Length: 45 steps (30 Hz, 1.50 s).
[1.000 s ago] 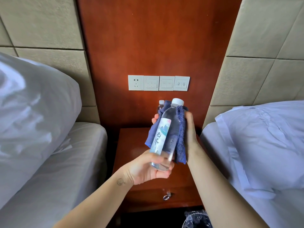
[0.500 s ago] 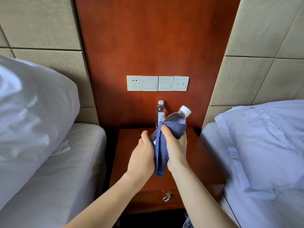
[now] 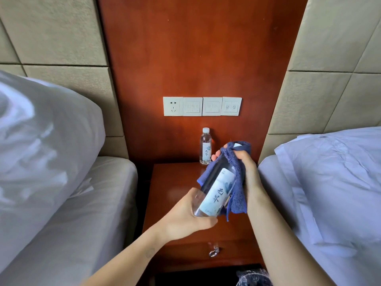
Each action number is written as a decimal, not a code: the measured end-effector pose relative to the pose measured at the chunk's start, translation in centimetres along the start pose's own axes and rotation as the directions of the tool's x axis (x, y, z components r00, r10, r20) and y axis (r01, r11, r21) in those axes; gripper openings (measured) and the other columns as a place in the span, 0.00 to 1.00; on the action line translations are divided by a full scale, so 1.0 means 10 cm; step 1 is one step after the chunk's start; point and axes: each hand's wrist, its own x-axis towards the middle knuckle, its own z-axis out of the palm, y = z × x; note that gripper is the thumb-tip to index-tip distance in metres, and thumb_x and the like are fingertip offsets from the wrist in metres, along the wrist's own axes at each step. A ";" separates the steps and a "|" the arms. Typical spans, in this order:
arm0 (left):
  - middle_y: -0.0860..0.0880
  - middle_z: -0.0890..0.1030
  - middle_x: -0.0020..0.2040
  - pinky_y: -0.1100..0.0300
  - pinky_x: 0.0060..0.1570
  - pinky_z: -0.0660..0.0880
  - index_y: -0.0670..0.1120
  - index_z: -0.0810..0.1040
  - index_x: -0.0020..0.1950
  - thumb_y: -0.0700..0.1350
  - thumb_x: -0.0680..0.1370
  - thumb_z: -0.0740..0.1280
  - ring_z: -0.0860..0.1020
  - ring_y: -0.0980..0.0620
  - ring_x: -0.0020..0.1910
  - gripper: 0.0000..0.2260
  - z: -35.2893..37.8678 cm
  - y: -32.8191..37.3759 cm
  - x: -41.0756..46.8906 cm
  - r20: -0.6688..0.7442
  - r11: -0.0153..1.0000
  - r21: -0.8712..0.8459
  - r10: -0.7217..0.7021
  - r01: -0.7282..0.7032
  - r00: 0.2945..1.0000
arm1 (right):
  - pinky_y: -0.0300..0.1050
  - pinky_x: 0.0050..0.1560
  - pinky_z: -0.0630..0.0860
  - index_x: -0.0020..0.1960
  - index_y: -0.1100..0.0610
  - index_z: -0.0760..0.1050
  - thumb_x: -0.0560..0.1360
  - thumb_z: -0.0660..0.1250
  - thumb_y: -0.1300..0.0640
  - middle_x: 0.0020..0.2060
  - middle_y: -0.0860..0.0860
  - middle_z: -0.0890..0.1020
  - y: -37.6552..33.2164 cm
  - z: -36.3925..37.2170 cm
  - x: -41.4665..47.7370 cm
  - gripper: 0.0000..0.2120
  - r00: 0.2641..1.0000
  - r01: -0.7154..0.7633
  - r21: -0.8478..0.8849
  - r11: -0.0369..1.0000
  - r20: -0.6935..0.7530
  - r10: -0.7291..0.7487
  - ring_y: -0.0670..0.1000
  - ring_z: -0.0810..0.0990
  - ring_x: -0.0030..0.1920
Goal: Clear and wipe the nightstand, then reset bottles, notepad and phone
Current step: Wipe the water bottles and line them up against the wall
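Observation:
Above the red-brown wooden nightstand (image 3: 171, 182) I hold a clear water bottle (image 3: 216, 195) with a pale blue label, tilted with its top to the upper right. My left hand (image 3: 185, 217) grips its base. My right hand (image 3: 245, 164) presses a blue cloth (image 3: 237, 182) around its upper part, and the cloth hides the cap. A second, matching water bottle (image 3: 205, 145) stands upright at the back of the nightstand against the wall panel. No notepad or phone is in view.
Beds with white linen flank the nightstand, a pillow (image 3: 41, 141) on the left and another (image 3: 329, 172) on the right. A row of sockets and switches (image 3: 202, 106) sits on the wood panel. The drawer has a metal pull (image 3: 213, 251). A plastic-lined bin (image 3: 252, 277) is below.
The held bottle has swung so its label faces me and its base is lower. My left hand dropped to the base; my right hand slid the cloth up over the cap.

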 end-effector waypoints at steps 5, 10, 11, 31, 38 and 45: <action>0.43 0.79 0.43 0.51 0.46 0.70 0.43 0.63 0.62 0.36 0.64 0.71 0.75 0.46 0.40 0.30 0.04 0.01 -0.01 0.082 0.903 -0.410 -0.099 0.124 0.992 | 0.47 0.58 0.74 0.42 0.56 0.82 0.76 0.65 0.50 0.44 0.54 0.82 0.03 0.01 -0.12 0.12 0.993 -0.058 0.048 0.997 0.110 0.053 0.51 0.82 0.48; 0.46 0.81 0.42 0.63 0.39 0.71 0.43 0.60 0.60 0.40 0.68 0.72 0.78 0.55 0.37 0.27 0.13 0.11 0.06 -0.116 0.951 -0.291 -0.142 0.103 0.983 | 0.45 0.39 0.81 0.52 0.61 0.79 0.72 0.69 0.50 0.44 0.56 0.85 0.19 0.12 -0.15 0.15 0.998 -0.035 -0.292 0.956 0.033 0.047 0.53 0.85 0.40; 0.46 0.81 0.44 0.66 0.36 0.72 0.42 0.60 0.59 0.38 0.70 0.73 0.79 0.57 0.37 0.25 0.13 0.11 0.08 -0.182 0.970 -0.231 -0.121 0.077 0.976 | 0.47 0.40 0.81 0.53 0.59 0.78 0.71 0.70 0.51 0.45 0.56 0.84 0.21 0.12 -0.14 0.15 0.998 -0.029 -0.345 0.938 0.034 0.044 0.53 0.84 0.41; 0.45 0.86 0.47 0.61 0.44 0.79 0.42 0.82 0.47 0.48 0.80 0.66 0.83 0.53 0.42 0.11 -0.33 1.01 0.32 -0.349 0.970 -0.145 0.137 -0.198 0.927 | 0.48 0.48 0.81 0.58 0.53 0.76 0.65 0.72 0.56 0.48 0.53 0.85 0.23 0.27 -0.44 0.22 0.952 0.165 -0.587 0.793 0.304 0.026 0.54 0.84 0.48; 0.43 0.84 0.39 0.61 0.35 0.75 0.47 0.81 0.32 0.45 0.78 0.68 0.79 0.53 0.33 0.14 -0.38 1.00 0.41 -0.578 0.901 -0.374 -0.040 -0.221 0.815 | 0.53 0.53 0.80 0.59 0.65 0.75 0.71 0.67 0.56 0.49 0.63 0.83 0.25 0.10 -0.52 0.19 0.890 -0.108 -0.536 0.837 0.323 0.321 0.60 0.82 0.49; 0.46 0.84 0.35 0.56 0.37 0.75 0.42 0.77 0.38 0.42 0.78 0.66 0.81 0.50 0.35 0.09 -0.51 1.00 0.51 -0.677 0.866 -0.370 -0.004 -0.337 0.736 | 0.39 0.45 0.78 0.43 0.53 0.84 0.67 0.70 0.38 0.37 0.49 0.83 0.40 0.02 -0.60 0.19 0.774 -0.433 -0.181 0.883 0.428 0.467 0.45 0.82 0.40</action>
